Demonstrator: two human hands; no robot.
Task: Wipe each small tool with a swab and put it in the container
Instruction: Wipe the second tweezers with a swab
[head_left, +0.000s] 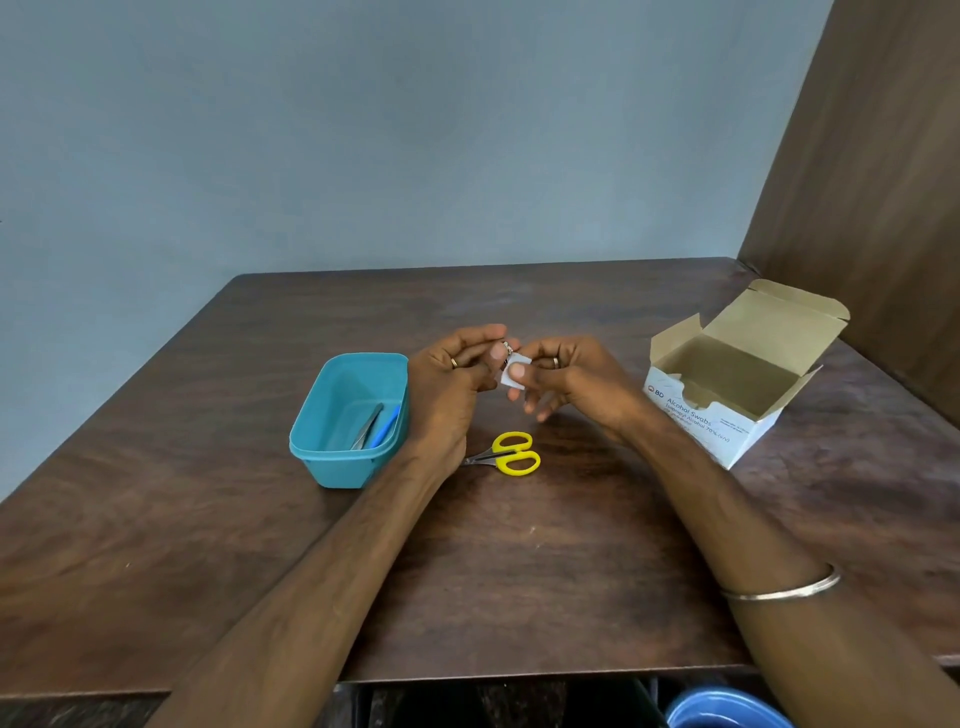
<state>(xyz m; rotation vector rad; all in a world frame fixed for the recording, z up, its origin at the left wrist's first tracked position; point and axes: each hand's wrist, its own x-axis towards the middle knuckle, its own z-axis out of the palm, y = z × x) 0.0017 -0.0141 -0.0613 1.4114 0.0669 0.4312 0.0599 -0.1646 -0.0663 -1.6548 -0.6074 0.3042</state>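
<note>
1. Your left hand (457, 374) is raised above the dark brown wooden table (571, 545), its fingers curled and pinching a small shiny metal tool (506, 349) near its fingertips; only a bit of the tool shows, so you cannot tell what kind it is.
2. Your right hand (563, 379) faces the left one, with its thumb and forefinger pinching a small white square swab (514, 373). The swab is pressed against the small metal tool, right between both hands.
3. Your other right fingers hang loosely curled below the swab.
4. A ring sits on a finger of each hand, and a thin metal bangle (782, 587) circles your right forearm.
5. The teal rectangular plastic container (348, 421) stands on the table just beside your left wrist, on its left side.
6. Inside the container lie a slim silver metal tool (368, 426) and a blue-handled tool (385, 427), side by side and leaning towards the right wall.
7. The small scissors with yellow plastic handles (506, 454) lie flat on the table just below your hands, between your forearms, blades pointing towards your left wrist.
8. The open white cardboard box printed "Alcohol Swabs" (727, 384) stands to the right of your right hand, its lid flap tilted back.
9. A rounded blue object (727, 712) shows below the near table edge at the lower right.
</note>
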